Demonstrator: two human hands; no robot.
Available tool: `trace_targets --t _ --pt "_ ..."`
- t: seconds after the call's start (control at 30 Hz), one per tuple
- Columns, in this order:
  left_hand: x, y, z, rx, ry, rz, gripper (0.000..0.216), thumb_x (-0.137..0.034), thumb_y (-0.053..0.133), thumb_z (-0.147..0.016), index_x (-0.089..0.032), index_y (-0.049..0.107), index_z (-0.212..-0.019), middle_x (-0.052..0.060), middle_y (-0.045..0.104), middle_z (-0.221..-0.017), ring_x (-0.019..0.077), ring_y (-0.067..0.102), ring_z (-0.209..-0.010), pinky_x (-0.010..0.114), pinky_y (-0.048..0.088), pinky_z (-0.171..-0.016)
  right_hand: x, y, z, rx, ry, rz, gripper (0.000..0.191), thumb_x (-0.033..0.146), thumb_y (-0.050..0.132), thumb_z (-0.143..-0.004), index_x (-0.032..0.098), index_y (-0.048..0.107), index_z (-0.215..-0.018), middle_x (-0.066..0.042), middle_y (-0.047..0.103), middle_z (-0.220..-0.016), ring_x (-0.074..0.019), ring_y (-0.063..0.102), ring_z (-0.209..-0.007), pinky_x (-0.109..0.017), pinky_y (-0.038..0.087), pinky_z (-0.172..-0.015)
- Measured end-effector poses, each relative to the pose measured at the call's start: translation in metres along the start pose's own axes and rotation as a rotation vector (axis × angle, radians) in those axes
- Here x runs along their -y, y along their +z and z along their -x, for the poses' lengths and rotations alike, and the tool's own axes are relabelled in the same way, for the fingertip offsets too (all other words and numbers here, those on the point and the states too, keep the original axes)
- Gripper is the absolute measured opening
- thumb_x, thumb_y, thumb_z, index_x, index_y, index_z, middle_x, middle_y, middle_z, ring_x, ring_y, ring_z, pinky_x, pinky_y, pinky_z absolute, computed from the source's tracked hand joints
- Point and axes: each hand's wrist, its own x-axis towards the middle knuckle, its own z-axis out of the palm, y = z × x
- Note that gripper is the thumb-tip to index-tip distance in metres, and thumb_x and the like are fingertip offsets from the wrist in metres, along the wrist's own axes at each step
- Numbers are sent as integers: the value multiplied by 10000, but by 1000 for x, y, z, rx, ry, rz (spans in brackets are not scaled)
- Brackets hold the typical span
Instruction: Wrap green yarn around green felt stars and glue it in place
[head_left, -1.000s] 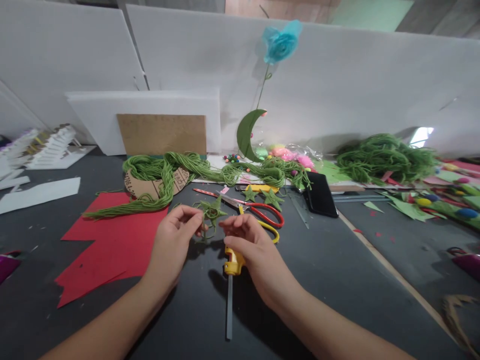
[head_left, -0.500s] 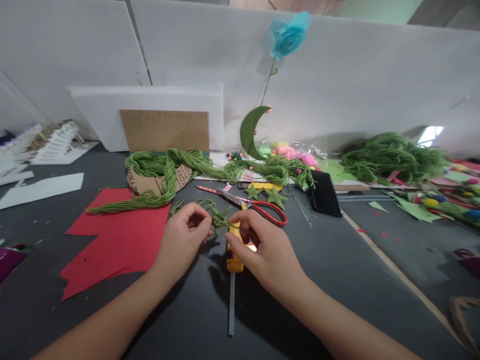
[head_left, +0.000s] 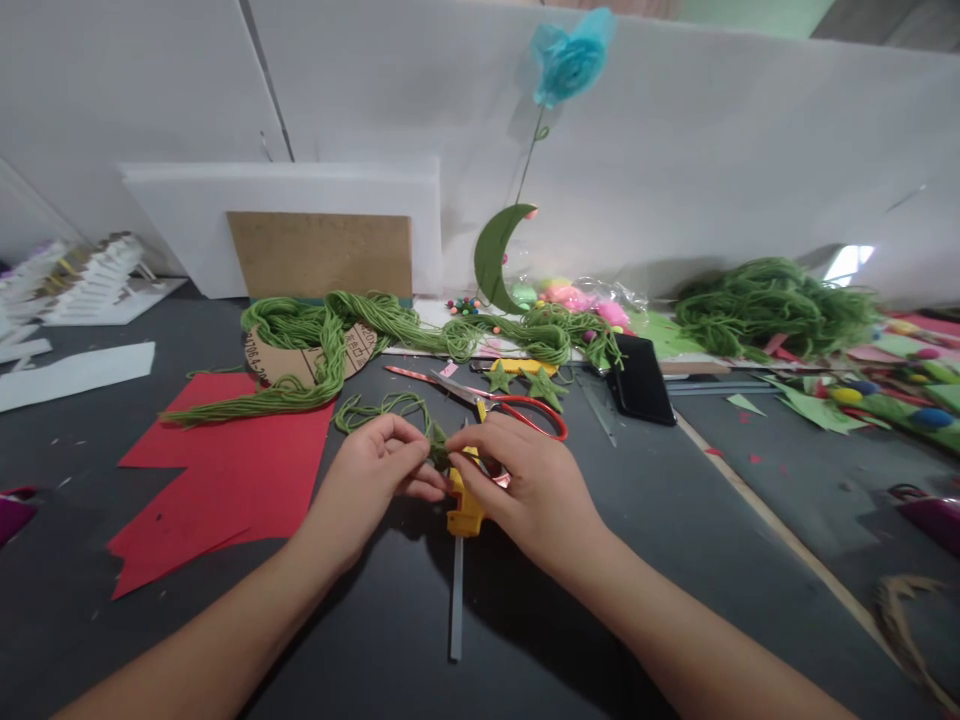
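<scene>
My left hand (head_left: 379, 473) and my right hand (head_left: 529, 487) meet over the dark table, both pinched on a small green yarn-wrapped star (head_left: 438, 446) that is mostly hidden between the fingers. A loose strand of green yarn (head_left: 379, 408) trails from it to the left. Under my hands lies a yellow glue gun (head_left: 464, 510) with a grey glue stick (head_left: 456, 605) pointing toward me. Red-handled scissors (head_left: 517, 410) lie just beyond my right hand.
Red paper (head_left: 217, 480) lies left of my hands. Bundles of green yarn (head_left: 330, 335) drape a cardboard disc behind it. Two more green stars (head_left: 544, 386), a black phone (head_left: 639, 379), a green crescent (head_left: 491, 255) with a blue flower (head_left: 568, 60), and another yarn heap (head_left: 772, 305) fill the back.
My hands have closed together on the star, which showed openly between them a second ago and is now mostly covered. The yarn strand now lies looped on the table at left.
</scene>
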Motion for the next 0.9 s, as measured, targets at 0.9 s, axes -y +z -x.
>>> trace_targets --t 0.9 --pt "-5 5 5 61 27 -47 162 -206 606 -668 -174 451 -703 -34 617 -519 122 623 -498 238 516 -527 -2 3 -2 22 118 -164 78 117 522 -763 185 554 -744 -12 616 -802 -138 552 -748 -258 412 -689"
